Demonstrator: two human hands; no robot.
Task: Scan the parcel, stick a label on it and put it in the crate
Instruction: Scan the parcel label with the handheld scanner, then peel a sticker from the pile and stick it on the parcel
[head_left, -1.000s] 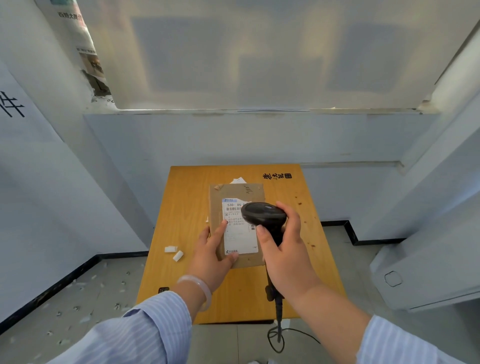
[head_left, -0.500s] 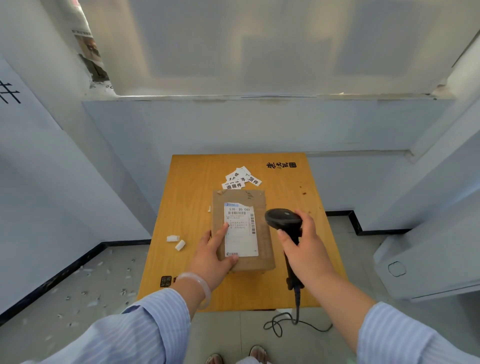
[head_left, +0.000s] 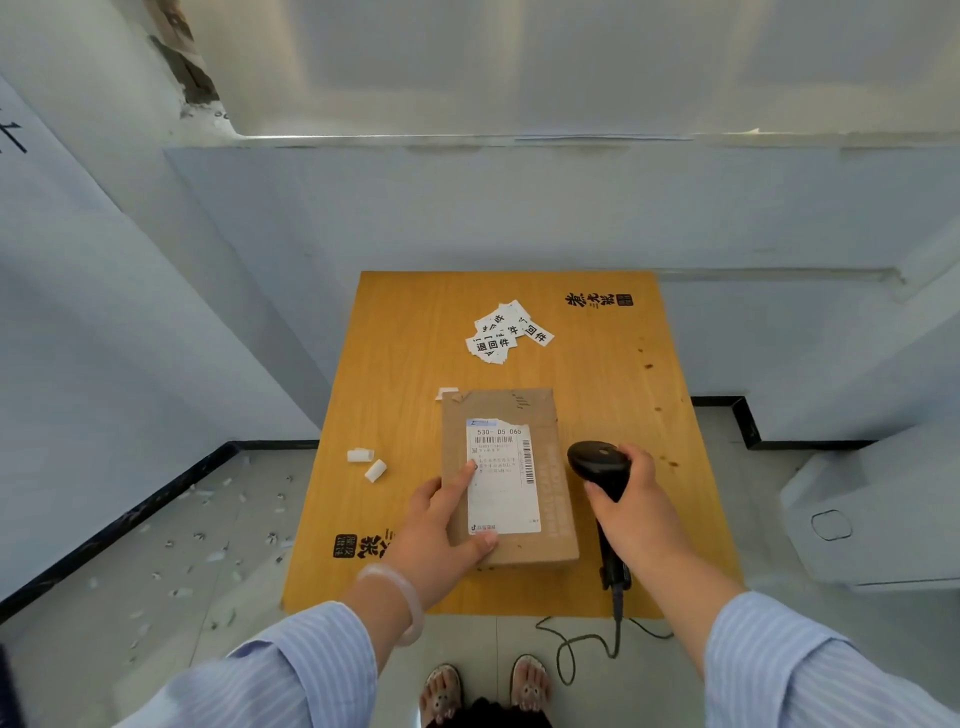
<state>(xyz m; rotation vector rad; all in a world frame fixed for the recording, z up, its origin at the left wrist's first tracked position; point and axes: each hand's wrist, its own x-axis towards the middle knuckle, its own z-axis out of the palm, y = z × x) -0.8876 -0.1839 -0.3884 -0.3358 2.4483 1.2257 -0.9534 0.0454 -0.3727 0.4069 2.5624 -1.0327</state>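
- While the cardboard parcel (head_left: 509, 478) lies flat at the near middle of the wooden table (head_left: 415, 415), shipping slip (head_left: 503, 478) up, only the left hand (head_left: 441, 525) steadies it: fingers spread over the near-left corner, thumb on the slip's near edge. Light pressure may let it slide.
- Right hand (head_left: 631, 512), just right of the parcel, is wrapped shut round the barcode scanner (head_left: 602, 473). Its cable (head_left: 587, 644) hangs off the near edge; a snag could tug the scanner.
- Loose printed labels (head_left: 506, 332) lie piled farther off; overlapping, two may lift together.
- No crate is in view, so the drop-off place cannot be judged.
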